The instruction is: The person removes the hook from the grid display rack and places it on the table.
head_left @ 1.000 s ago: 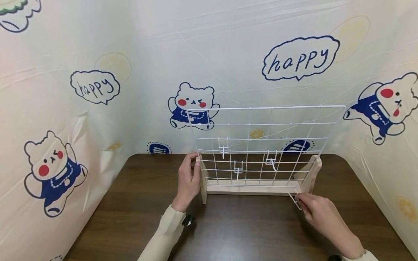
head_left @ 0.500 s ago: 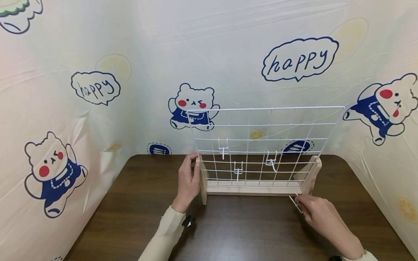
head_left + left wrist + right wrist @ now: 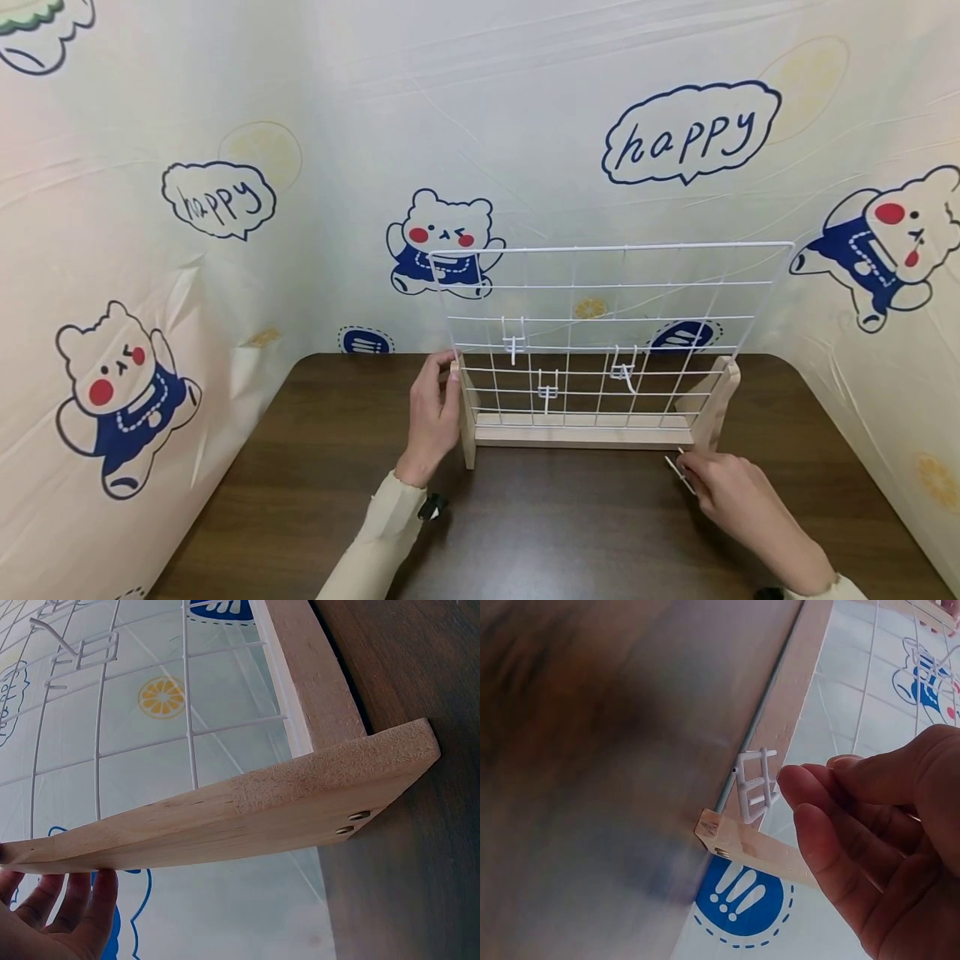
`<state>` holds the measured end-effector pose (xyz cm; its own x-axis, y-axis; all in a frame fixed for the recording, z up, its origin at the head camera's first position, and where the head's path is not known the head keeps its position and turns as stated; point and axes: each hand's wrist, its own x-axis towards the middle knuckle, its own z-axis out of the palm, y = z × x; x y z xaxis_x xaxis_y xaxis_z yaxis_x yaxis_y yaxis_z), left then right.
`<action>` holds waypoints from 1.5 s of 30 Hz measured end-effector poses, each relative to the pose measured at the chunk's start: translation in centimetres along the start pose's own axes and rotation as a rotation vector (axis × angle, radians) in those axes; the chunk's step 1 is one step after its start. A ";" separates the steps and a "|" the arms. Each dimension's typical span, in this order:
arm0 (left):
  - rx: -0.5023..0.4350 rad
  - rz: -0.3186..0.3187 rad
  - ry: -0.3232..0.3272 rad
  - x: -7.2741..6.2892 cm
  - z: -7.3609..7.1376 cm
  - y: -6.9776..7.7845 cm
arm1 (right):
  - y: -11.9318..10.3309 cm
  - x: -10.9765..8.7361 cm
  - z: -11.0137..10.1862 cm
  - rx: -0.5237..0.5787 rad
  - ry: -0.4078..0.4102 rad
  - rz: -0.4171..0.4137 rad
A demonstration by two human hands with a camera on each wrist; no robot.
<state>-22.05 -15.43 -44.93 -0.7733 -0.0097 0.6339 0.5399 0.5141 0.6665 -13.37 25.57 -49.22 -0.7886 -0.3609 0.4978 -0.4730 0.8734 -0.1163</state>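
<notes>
A white wire grid rack (image 3: 600,286) leans back in a pale wooden stand (image 3: 585,437) on the table. My left hand (image 3: 435,408) grips the stand's left wooden upright (image 3: 225,817) near its top, fingertips against the board's edge. Low in front of the right upright (image 3: 716,404), my right hand (image 3: 738,500) pinches a small white wire hook (image 3: 679,475). In the right wrist view, the ladder-like back of this hook (image 3: 756,784) juts past the fingertips, partly hidden by them.
Three white hooks hang on the grid: an upper left hook (image 3: 513,343), a lower hook (image 3: 547,392) and a right hook (image 3: 622,372). The dark wooden table (image 3: 555,525) lies under the stand. A printed cloth (image 3: 555,125) hangs behind and at both sides.
My right hand has lowered the hook slightly and turned it a little, away from the stand's base. My left hand stays at the left upright.
</notes>
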 end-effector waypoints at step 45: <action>-0.002 0.002 -0.003 0.0 -0.1 0.1 | -0.7 -0.2 0.7 0.078 -0.136 -0.026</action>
<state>-21.97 -15.47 -44.78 -0.7733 -0.0060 0.6341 0.5421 0.5126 0.6659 -13.15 24.78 -49.83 -0.8190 -0.4291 0.3808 -0.5192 0.8369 -0.1735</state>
